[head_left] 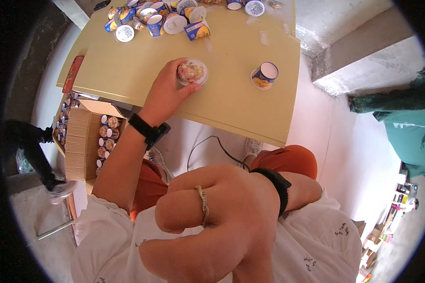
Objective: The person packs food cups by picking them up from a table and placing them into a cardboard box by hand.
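My left hand has its fingers curled around a small clear-topped cup of colourful pieces, low over the tan table. A black band is on that wrist. Close to the camera, my right hand looks very large, with a ring on one finger and a black band at the wrist. Its visible fingers point left and stand apart, and nothing shows between them. On the table's right side, a blue and yellow paper cup stands on a white lid, its white inside facing up.
Several blue cups and round lids lie across the far part of the table. A red object is at its left edge. An open cardboard box of filled cups stands below left. Another person's dark-clothed leg shows at the far left.
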Action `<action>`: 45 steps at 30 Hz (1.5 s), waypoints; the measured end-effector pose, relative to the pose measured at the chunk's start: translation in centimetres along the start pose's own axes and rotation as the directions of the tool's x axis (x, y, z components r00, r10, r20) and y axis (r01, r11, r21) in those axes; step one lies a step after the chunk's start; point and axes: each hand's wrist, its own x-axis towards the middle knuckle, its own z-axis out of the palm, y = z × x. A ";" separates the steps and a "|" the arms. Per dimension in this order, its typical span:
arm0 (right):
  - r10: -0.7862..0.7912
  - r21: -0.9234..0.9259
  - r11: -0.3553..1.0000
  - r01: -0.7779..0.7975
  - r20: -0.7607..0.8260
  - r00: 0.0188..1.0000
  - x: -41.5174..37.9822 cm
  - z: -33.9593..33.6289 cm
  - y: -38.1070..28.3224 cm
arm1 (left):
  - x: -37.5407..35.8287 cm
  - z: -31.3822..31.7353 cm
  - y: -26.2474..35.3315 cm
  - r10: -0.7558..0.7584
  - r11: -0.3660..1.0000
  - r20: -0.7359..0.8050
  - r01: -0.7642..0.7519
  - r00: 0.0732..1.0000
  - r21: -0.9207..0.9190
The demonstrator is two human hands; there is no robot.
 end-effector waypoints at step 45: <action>0.860 0.082 0.375 -0.924 -0.403 0.313 -11.0 -6.4 14.3 | 0.1 0.2 -0.5 -0.003 0.998 0.106 0.010 0.994 -0.068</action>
